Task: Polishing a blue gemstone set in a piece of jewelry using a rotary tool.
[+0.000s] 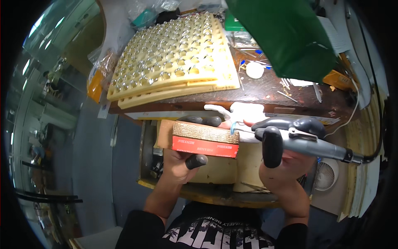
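Observation:
My left hand, with black finger cots on several fingers, is closed around a red block with a gold-coloured, woven-textured layer along its top. The red side of the block faces me, tilted slightly down to the right. In my right hand, also in black finger cots, lies a grey rotary handpiece, with a cable leaving its right end. The handpiece's tip points left at the block's right end. A small blue bit shows there; whether the tip touches is too unclear to tell. Behind both hands is a white padded piece at the bench edge.
Stacked cream trays with many shiny round metal pieces cover the bench's left. A green lamp shade hangs over the right. Loose bits, a round white piece and papers lie beneath it. An open drawer sits below; a fan stands right.

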`<state>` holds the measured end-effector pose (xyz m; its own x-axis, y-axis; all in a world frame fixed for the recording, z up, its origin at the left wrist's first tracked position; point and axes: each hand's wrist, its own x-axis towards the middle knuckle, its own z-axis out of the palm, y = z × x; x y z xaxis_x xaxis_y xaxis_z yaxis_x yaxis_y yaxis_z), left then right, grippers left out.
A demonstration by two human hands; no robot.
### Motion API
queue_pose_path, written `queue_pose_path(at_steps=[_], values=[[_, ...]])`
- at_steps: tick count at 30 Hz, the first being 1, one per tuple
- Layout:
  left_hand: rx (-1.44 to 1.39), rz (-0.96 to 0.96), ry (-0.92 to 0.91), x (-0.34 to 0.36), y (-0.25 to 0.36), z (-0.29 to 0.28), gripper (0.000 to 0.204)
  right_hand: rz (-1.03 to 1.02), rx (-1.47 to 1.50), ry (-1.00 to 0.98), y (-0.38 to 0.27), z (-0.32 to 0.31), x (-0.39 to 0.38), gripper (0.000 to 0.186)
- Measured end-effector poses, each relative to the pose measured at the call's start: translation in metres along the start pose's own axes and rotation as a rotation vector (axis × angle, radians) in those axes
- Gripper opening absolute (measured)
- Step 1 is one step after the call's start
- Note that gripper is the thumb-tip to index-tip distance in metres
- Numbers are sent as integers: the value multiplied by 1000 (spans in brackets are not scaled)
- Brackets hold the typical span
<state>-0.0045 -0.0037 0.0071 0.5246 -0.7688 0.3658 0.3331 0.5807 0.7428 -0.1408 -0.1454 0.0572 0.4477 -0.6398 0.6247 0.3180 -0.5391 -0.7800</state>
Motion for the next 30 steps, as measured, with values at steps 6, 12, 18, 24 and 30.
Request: queue_pose_path(at_steps=[6,12,18,24,30], values=[[97,-40,-69,19,16,-1,66,-155,-16,59,7,14,11,9],[365,4,-231,41,31,-9,63,-13,327,182,10,31,8,17],[549,-103,-299,56,39,-16,67,-91,138,268,12,31,9,24],[486,-145,-258,59,36,-14,68,70,93,236,4,27,8,21],[468,-167,-299,63,38,-11,69,-38,-163,126,1,18,10,10]])
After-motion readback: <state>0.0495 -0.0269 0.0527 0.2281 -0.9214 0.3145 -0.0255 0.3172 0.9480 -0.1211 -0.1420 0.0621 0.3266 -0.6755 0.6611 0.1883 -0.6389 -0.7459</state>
